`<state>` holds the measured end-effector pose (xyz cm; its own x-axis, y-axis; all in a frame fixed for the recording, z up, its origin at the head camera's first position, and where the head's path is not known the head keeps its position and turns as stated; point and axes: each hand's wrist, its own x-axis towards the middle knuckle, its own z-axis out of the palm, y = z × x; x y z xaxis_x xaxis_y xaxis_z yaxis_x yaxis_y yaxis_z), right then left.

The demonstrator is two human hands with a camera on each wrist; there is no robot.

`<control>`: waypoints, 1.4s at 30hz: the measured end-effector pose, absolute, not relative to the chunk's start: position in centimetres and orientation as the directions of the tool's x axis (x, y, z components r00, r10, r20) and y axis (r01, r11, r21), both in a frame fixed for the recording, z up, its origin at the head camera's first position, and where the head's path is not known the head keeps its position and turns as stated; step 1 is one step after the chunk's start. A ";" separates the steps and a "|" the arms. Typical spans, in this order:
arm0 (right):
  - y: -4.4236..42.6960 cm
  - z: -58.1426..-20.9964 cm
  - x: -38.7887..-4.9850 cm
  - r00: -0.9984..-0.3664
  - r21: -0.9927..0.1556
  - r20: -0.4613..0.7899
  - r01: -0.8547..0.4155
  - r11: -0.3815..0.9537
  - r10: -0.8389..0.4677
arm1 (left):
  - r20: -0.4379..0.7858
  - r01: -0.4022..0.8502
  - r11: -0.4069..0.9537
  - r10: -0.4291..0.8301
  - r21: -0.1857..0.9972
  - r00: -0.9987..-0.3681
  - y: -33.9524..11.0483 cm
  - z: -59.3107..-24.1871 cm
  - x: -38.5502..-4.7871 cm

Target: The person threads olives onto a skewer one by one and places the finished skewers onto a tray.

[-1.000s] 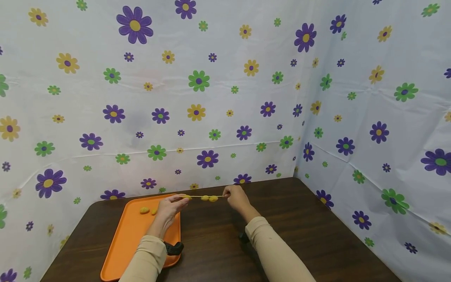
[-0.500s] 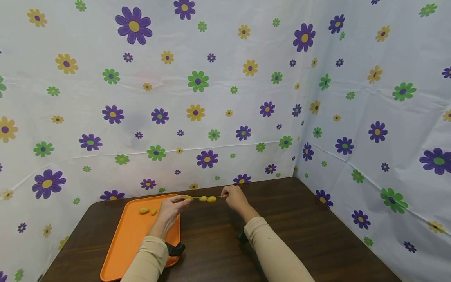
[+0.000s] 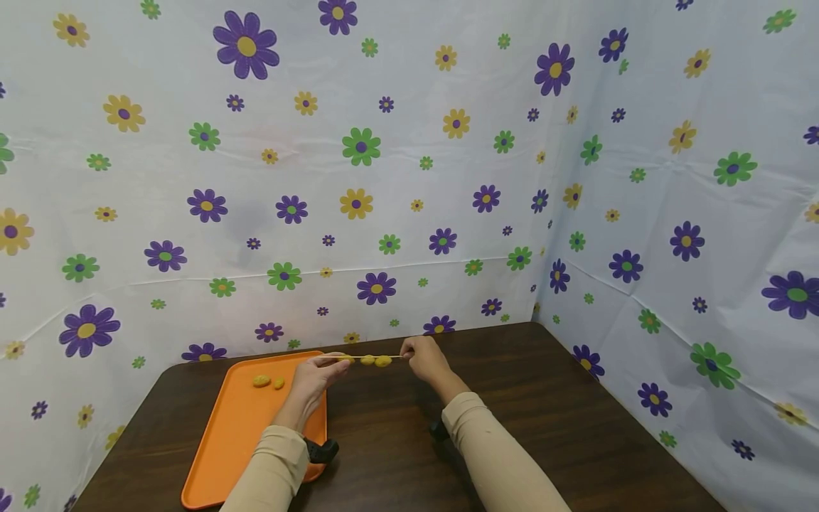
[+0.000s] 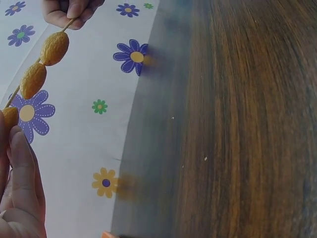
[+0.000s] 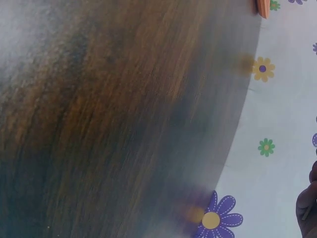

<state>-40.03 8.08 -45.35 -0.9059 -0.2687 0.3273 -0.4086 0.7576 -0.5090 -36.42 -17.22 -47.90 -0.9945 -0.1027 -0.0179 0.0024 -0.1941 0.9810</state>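
A thin wooden skewer (image 4: 70,24) is held level above the table in the head view, with three small yellow-brown oval pieces on it. Their skin looks wrinkled; their exact kind is unclear. Two pieces, a middle one (image 4: 33,80) and one nearer the right hand (image 4: 54,48), sit close together. My left hand (image 3: 311,384) pinches the third oval piece (image 4: 10,118) between thumb and fingers, partly covering it. The skewer's end at the right is pinched by my right hand (image 3: 427,361). Only some fingers (image 5: 308,198) of that hand show in the right wrist view.
An orange tray (image 3: 224,441) lies at the left of the dark wooden table (image 3: 512,427), under my left forearm. Two more yellow oval pieces, a larger one (image 3: 261,381) and a smaller one (image 3: 279,383), rest on it. A flower-print sheet (image 3: 409,163) hangs behind the table.
The piece in my left hand has shifted rightward along the skewer, narrowing its gap to the middle piece. My right hand has come slightly left, closer to the left hand.
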 end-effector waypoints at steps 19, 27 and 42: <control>7.3 -45.6 -39.6 -0.893 -0.518 0.348 -0.436 0.736 -0.284 | -0.006 0.016 -0.174 -0.125 0.985 -0.992 -17.1 -48.5 -36.5; 7.2 -45.3 -39.8 -0.906 -0.554 0.337 -0.412 0.723 -0.258 | 0.006 0.032 -0.207 -0.126 0.978 -0.992 -17.0 -48.4 -36.8; 8.8 -45.1 -40.3 -0.916 -0.605 0.334 -0.389 0.694 -0.222 | -0.074 -0.072 -0.033 -0.048 0.997 -0.996 -23.0 -46.5 -36.7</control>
